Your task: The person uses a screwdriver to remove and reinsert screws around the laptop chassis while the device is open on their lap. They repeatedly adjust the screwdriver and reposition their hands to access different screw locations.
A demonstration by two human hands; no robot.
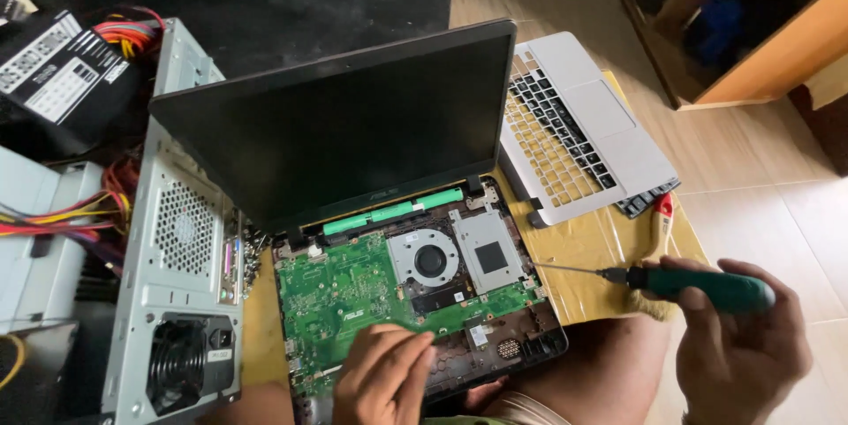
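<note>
An opened laptop base (530, 337) lies in front of me with its green circuit board (340, 288), round fan (430, 260) and metal plate (488, 251) exposed. Its dark screen (344, 125) stands tilted up behind. My left hand (382, 376) rests with fingertips on the lower edge of the green board. My right hand (733, 350) grips a green-handled screwdriver (707, 288), its thin shaft pointing left toward the laptop's right edge without touching it.
A silver desktop case (177, 239) with a power supply fan stands at the left, beside coloured cable bundles (53, 213). A detached silver keyboard cover (583, 133) lies at the right on a yellow-brown table (601, 253). Tiled floor and wooden furniture (760, 63) lie beyond.
</note>
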